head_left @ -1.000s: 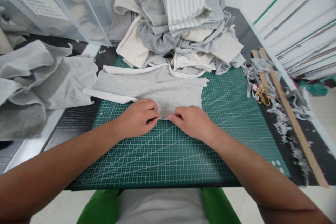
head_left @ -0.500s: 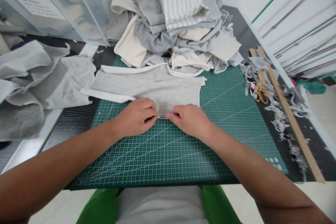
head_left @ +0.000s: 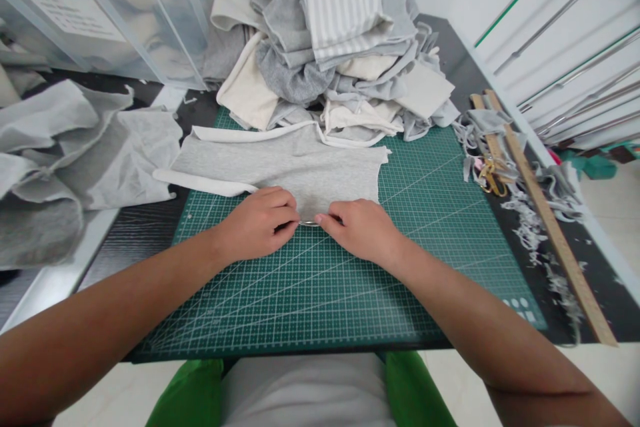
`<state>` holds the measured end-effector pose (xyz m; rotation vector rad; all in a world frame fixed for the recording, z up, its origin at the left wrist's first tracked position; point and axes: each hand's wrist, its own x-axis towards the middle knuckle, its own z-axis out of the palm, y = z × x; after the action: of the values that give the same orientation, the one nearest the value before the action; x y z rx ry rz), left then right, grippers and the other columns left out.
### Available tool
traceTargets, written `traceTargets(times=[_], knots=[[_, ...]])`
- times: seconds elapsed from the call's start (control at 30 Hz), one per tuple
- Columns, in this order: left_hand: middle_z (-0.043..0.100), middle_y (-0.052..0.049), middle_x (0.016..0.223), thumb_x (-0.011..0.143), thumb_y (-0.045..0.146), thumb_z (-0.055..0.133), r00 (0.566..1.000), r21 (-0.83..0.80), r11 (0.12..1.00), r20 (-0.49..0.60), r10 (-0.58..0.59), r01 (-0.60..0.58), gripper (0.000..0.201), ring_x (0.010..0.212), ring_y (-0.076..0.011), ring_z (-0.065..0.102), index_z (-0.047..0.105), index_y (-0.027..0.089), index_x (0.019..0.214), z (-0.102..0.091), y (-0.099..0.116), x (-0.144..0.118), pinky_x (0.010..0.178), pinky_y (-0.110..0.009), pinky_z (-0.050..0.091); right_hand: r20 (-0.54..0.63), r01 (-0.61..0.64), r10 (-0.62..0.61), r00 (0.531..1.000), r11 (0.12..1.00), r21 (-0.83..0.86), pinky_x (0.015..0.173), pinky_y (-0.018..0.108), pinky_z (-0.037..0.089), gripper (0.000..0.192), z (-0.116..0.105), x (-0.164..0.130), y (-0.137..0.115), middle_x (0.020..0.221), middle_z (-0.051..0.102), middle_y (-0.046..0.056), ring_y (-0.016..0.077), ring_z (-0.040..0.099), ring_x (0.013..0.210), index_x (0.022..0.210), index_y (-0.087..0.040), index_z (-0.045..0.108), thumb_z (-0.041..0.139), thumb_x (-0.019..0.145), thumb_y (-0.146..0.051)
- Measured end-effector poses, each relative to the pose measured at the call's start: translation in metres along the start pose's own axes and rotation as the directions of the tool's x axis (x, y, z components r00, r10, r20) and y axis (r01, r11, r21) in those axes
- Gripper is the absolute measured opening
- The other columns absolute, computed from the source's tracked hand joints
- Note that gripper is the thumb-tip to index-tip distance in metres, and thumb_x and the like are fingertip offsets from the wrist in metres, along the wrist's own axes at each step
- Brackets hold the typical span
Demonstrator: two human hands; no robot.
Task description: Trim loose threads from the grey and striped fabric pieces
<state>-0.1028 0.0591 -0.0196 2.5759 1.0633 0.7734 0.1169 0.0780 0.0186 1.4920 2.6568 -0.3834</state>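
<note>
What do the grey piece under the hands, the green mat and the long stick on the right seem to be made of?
The grey piece looks like soft knit fabric: matte, heathered, with white ribbed edging. The green mat looks like rubbery plastic or vinyl, smooth, printed with a white grid. The long stick looks like bare pale wood, probably a ruler, though no markings are legible. Both hands pinch the fabric's near edge.
</note>
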Motion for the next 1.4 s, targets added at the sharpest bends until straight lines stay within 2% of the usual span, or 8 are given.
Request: traceTargets(times=[0.43,1.4], knots=[[0.060,-0.003,0.085,0.087,0.016,0.055,1.000,-0.006,1.000,0.010,0.001,-0.001,0.013,0.080,-0.0151,0.054,0.067,0.017,0.082,-0.0004,0.0002,0.0002,0.075,-0.031,0.044,-0.033,-0.003,0.003,0.999,1.000,0.008,0.052,0.029,0.022,0.050,0.0012,-0.0010,0.0005,0.062,0.064,0.001,0.0138,0.053,0.058,0.070,-0.021,0.063,0.034,0.095,-0.053],[0.061,-0.004,0.085,0.086,0.016,0.054,1.000,0.019,1.000,0.007,0.006,-0.006,0.014,0.080,-0.0157,0.055,0.067,0.018,0.080,-0.0011,0.0015,-0.0015,0.076,-0.032,0.045,-0.026,-0.004,0.004,1.000,1.000,0.005,0.053,0.028,0.023,0.053,0.0029,-0.0024,0.0005,0.063,0.064,0.001,0.0139,0.053,0.059,0.072,-0.021,0.065,0.031,0.096,-0.053]])
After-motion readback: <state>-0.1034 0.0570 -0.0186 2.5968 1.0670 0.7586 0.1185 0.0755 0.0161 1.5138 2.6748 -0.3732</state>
